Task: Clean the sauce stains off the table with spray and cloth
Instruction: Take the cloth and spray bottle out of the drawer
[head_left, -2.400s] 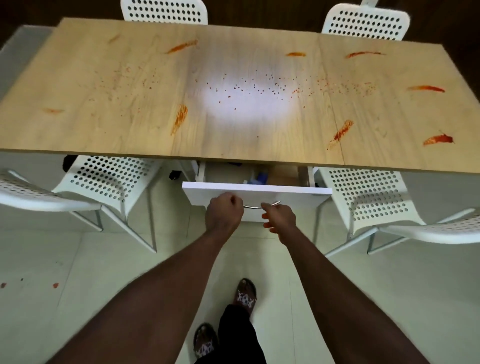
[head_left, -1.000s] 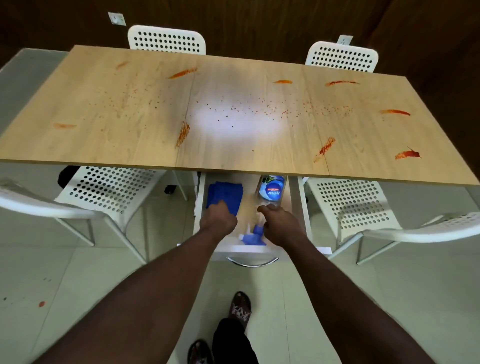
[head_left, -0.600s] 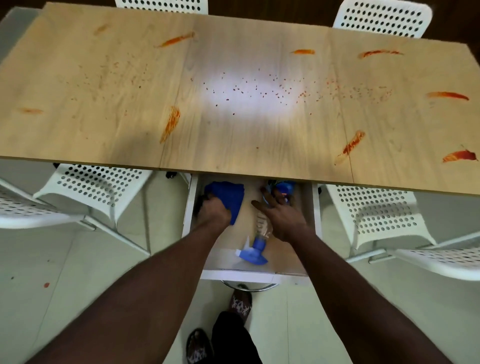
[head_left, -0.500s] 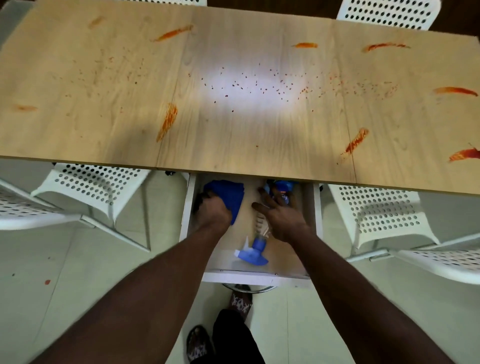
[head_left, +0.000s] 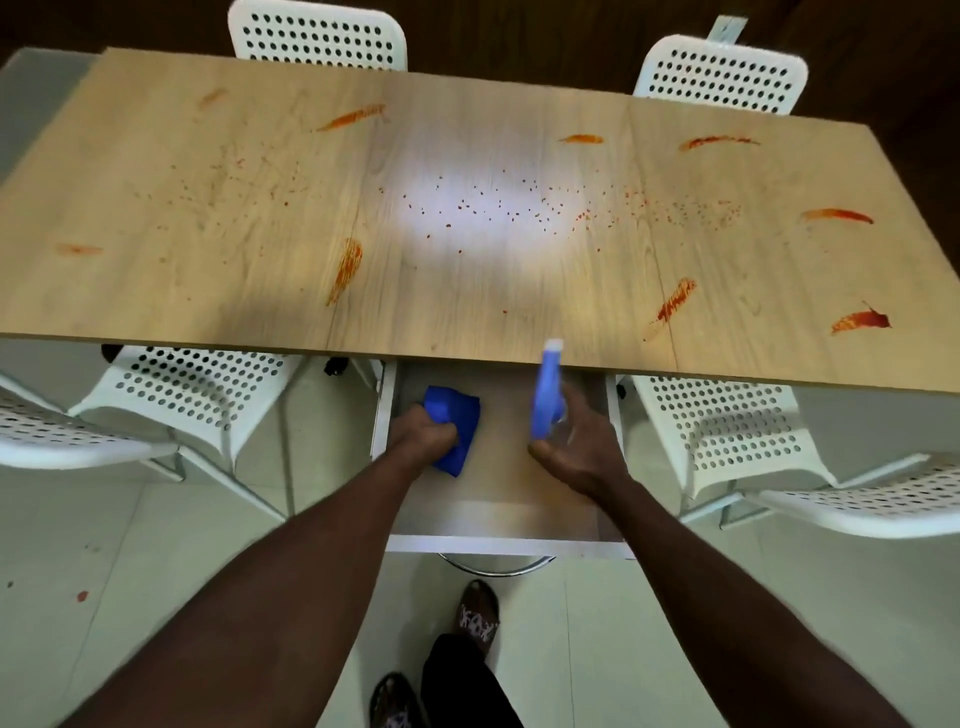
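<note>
The light wooden table (head_left: 260, 218) carries several orange-red sauce streaks (head_left: 347, 269) and a band of fine red specks across its middle. Under its near edge a white drawer (head_left: 509, 544) stands pulled out. Over the drawer, my left hand (head_left: 423, 439) is closed on a crumpled blue cloth (head_left: 451, 415). My right hand (head_left: 576, 447) grips a spray bottle (head_left: 546, 400) with a blue trigger head, lifted upright so its nozzle crosses the table's edge. The bottle's clear body is mostly hidden in my palm and blurred.
White perforated chairs stand around the table: two at the far side (head_left: 317, 34) (head_left: 722, 73), others at near left (head_left: 182, 389) and near right (head_left: 727, 431). My feet (head_left: 475, 613) are on the pale tiled floor, which has small red spots at left (head_left: 82, 596).
Both hands pulled the drawer out, then reached in. My left hand gathered the cloth; my right hand lifted the bottle from lying flat to upright, out of the drawer.
</note>
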